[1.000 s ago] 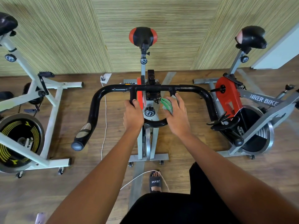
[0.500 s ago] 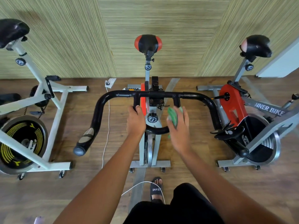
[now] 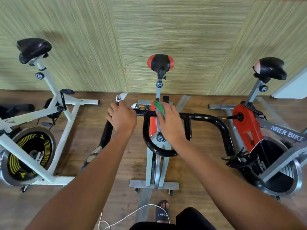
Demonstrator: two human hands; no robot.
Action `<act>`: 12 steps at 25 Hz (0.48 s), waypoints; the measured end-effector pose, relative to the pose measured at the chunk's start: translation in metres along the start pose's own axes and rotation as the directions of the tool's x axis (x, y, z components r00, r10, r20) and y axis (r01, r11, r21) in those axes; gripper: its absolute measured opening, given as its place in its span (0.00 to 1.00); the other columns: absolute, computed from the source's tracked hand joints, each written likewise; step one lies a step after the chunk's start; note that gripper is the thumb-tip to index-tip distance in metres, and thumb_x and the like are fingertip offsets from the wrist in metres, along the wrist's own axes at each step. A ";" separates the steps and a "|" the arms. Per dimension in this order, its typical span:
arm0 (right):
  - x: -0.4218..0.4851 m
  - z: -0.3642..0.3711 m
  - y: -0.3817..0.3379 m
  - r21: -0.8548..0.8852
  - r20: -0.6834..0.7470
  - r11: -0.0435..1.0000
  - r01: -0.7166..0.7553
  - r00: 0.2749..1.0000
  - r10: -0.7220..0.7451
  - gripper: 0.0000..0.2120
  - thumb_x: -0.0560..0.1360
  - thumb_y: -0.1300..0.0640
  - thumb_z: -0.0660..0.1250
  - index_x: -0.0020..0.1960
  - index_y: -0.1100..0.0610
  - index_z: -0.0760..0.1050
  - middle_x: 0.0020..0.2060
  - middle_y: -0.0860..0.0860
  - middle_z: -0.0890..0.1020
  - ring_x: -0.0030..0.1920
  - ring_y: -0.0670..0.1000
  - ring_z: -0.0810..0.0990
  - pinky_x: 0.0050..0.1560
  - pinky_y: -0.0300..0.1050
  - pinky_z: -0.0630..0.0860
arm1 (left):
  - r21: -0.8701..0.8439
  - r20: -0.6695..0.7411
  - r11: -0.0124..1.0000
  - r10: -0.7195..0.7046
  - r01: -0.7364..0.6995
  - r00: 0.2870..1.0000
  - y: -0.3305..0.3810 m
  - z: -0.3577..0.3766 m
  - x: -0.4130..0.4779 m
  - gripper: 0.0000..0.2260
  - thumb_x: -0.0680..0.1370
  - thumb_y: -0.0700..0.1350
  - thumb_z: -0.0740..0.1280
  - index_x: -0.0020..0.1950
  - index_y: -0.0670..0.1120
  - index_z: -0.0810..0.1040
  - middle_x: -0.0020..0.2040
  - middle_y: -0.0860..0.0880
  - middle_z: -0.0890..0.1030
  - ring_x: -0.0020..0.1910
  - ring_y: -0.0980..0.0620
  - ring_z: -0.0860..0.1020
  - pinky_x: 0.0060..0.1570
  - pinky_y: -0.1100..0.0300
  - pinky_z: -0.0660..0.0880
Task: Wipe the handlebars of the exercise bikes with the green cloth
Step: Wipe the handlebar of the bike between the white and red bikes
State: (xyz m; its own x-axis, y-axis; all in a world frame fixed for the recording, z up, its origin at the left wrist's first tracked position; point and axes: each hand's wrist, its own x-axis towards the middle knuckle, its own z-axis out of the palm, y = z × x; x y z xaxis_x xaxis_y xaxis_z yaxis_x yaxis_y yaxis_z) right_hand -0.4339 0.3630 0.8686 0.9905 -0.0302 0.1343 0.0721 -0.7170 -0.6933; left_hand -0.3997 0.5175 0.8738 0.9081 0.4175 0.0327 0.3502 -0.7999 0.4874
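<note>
Three exercise bikes fill the frame; the middle one's black handlebars [image 3: 207, 117] cross its center. Both hands have moved up from the inner loop: the left hand [image 3: 122, 116] now grips the bar's left bend, while the right hand [image 3: 171, 125] presses the green cloth [image 3: 159, 106] onto the crossbar, starting that section's wipe.

Even light, perhaps motion-blurred edges

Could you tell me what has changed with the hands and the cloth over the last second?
The left hand moved from the inner loop out to the bar's left bend. The right hand carried the green cloth from the loop up onto the handlebar crossbar. The cloth stays in the right hand; the bikes have not moved.
</note>
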 end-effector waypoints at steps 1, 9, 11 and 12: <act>0.012 0.010 -0.004 -0.067 0.033 0.995 0.073 0.997 -0.071 0.19 0.82 0.53 0.60 0.72 0.52 0.68 0.67 0.52 0.73 0.65 0.54 0.73 0.65 0.55 0.72 | 0.043 0.044 0.999 -0.021 0.019 0.999 -0.005 0.000 0.011 0.15 0.83 0.44 0.54 0.64 0.42 0.74 0.67 0.41 0.70 0.68 0.40 0.66 0.70 0.44 0.57; -0.013 0.049 -0.003 -0.194 0.382 0.942 0.274 0.905 -0.185 0.28 0.82 0.42 0.56 0.79 0.49 0.58 0.81 0.48 0.49 0.80 0.51 0.42 0.75 0.48 0.41 | 0.252 0.196 0.964 0.032 -0.082 0.980 -0.036 0.012 0.031 0.22 0.85 0.55 0.46 0.61 0.45 0.75 0.60 0.42 0.78 0.58 0.37 0.77 0.51 0.47 0.71; -0.019 0.045 -0.001 -0.231 0.447 0.916 0.329 0.872 -0.200 0.26 0.83 0.43 0.56 0.79 0.49 0.58 0.81 0.47 0.47 0.80 0.51 0.41 0.77 0.51 0.41 | 0.345 0.163 0.924 0.114 -0.165 0.980 -0.042 0.016 0.029 0.23 0.84 0.54 0.44 0.59 0.45 0.74 0.55 0.42 0.79 0.53 0.37 0.78 0.41 0.49 0.70; -0.011 0.046 -0.001 -0.264 0.442 0.903 0.340 0.875 -0.200 0.26 0.83 0.44 0.55 0.78 0.49 0.58 0.81 0.47 0.47 0.80 0.51 0.40 0.79 0.54 0.41 | 0.380 0.172 0.905 0.135 -0.193 0.976 -0.044 0.018 0.029 0.24 0.83 0.54 0.42 0.59 0.45 0.74 0.54 0.43 0.80 0.50 0.38 0.79 0.37 0.50 0.68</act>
State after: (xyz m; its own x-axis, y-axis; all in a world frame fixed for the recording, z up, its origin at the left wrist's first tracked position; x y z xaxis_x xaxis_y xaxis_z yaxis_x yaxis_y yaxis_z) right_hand -0.4396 0.3960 0.8358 0.9036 0.4246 -0.0565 0.3708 -0.8415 -0.3928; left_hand -0.3849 0.5571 0.8379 0.9730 0.2249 -0.0524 0.2293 -0.9679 0.1028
